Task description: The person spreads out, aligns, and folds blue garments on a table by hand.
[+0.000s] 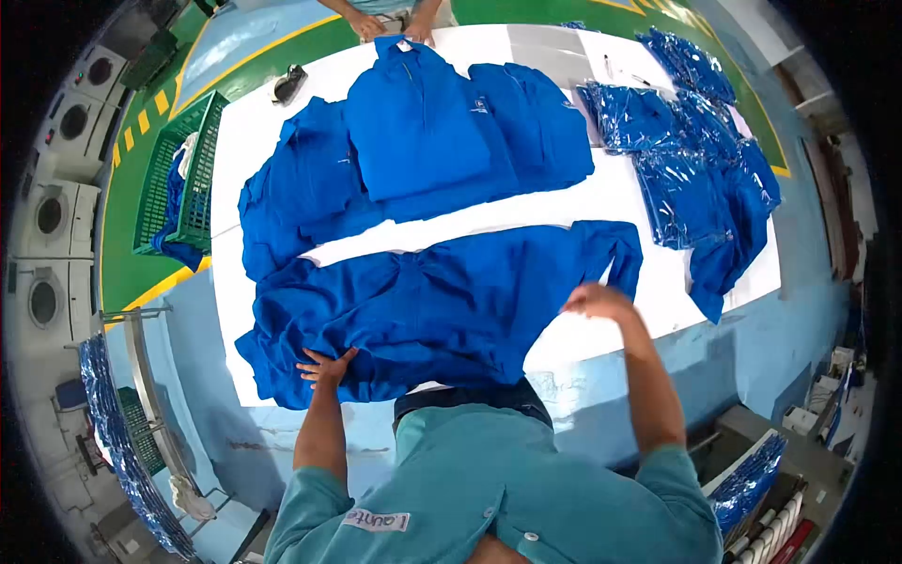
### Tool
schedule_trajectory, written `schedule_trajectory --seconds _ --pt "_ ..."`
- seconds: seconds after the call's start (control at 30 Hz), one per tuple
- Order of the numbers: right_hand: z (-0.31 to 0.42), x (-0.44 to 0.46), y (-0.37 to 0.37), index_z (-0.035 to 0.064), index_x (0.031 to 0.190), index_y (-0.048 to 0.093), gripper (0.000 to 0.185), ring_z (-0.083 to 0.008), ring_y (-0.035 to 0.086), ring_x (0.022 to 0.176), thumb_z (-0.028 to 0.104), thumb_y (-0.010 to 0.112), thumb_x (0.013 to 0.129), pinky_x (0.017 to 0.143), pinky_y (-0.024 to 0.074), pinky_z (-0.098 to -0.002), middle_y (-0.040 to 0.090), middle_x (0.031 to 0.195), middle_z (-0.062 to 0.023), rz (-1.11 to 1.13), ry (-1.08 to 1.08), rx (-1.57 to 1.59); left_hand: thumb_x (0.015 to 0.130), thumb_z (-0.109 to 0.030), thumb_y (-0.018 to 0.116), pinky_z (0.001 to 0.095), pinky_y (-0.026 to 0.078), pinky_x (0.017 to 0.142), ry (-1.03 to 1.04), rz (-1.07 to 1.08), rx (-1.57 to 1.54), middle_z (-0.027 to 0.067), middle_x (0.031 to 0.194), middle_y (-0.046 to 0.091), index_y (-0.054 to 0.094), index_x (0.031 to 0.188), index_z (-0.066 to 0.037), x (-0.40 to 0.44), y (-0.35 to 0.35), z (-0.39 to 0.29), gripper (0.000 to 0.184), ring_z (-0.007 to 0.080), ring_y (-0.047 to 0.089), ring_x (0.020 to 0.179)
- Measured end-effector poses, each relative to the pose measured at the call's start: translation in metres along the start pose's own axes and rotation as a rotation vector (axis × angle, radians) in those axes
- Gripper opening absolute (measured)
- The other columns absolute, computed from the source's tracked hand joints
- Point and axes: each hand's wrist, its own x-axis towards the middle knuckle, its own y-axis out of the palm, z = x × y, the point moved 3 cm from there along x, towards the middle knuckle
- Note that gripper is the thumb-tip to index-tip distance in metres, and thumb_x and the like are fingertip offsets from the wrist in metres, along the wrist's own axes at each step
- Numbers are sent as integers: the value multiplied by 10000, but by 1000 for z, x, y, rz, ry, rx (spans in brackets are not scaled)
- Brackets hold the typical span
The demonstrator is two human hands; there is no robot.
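Observation:
A blue garment lies spread and partly rumpled along the near side of the white table. My left hand rests on its lower left part with the fingers spread. Over the right end, beside the bent sleeve, is my right hand, its fingers curled together; whether cloth is between them is too small to tell. Beyond this garment are more blue garments, with a folded one on top in the middle.
Plastic-wrapped blue garments are piled on the table's right side. A green crate with cloth stands left of it. A dark object lies at the far left. Another person's hands are at the far edge.

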Motion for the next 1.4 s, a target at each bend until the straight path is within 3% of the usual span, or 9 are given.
schedule_trajectory --seconds 0.03,0.1,0.23,0.33,0.5,0.73,0.97,1.13,1.4 --pt "15 -17 68 93 1130 770 346 -225 658 787 382 716 948 816 554 -370 699 878 -58 407 266 -46 522 -931 754 683 113 1225 -5 3 6 245 1680 -244 -191 1641 -239 1 0 -1 1620 512 -65 1564" --pt "-54 4 202 44 1035 724 567 -240 635 751 572 781 837 794 527 -352 682 861 -82 376 107 -7 521 -929 756 689 114 1222 -12 7 21 250 1678 -245 -201 1637 -235 4 0 -4 1626 513 -61 1564" --pt "-23 -10 271 86 1053 525 587 -308 598 843 437 880 743 796 493 -364 565 926 -94 -839 22 198 518 -939 745 676 107 1232 -3 -18 35 259 1678 -234 -222 1630 -220 22 12 1 1639 521 -54 1560" --pt "-40 5 216 30 1137 539 598 -313 590 832 397 859 790 809 508 -393 568 941 -122 -1247 27 178 510 -949 734 647 95 1248 17 1 73 258 1681 -223 -223 1629 -232 19 3 -3 1638 535 -47 1555" --pt "-104 27 73 -13 1327 507 682 -324 655 1005 498 729 934 930 523 -366 634 1138 -198 -1386 464 579 511 -933 753 625 82 1260 3 -31 60 246 1686 -220 -210 1632 -258 32 12 -3 1625 544 -47 1550" --pt "-107 80 -47 -19 1188 654 569 -310 672 1078 508 652 974 967 526 -388 692 1190 -188 -735 756 726 506 -914 770 640 135 1248 21 -35 1 256 1686 -211 -180 1641 -266 12 -4 -3 1615 548 7 1547" --pt "-160 136 -90 1 1264 668 434 -292 701 1086 353 650 1010 1013 541 -444 721 1222 -154 -968 -193 1926 520 -885 798 648 100 1252 -20 -32 9 227 1689 -231 -202 1634 -272 18 -2 -7 1618 522 -60 1559" --pt "-128 40 -147 7 1274 662 412 -286 704 1099 324 685 1012 1005 547 -435 715 1261 -152 -867 -760 1877 517 -862 820 656 112 1248 -35 -19 18 219 1689 -238 -208 1631 -279 15 -4 -6 1624 511 -69 1562" --pt "-243 42 -159 -22 1369 579 524 -356 649 1159 300 703 975 1029 516 -452 624 1374 -211 -1243 -47 1618 546 -804 854 655 147 1243 16 -52 -6 252 1696 -168 -118 1653 -239 30 -22 -3 1578 509 29 1564"
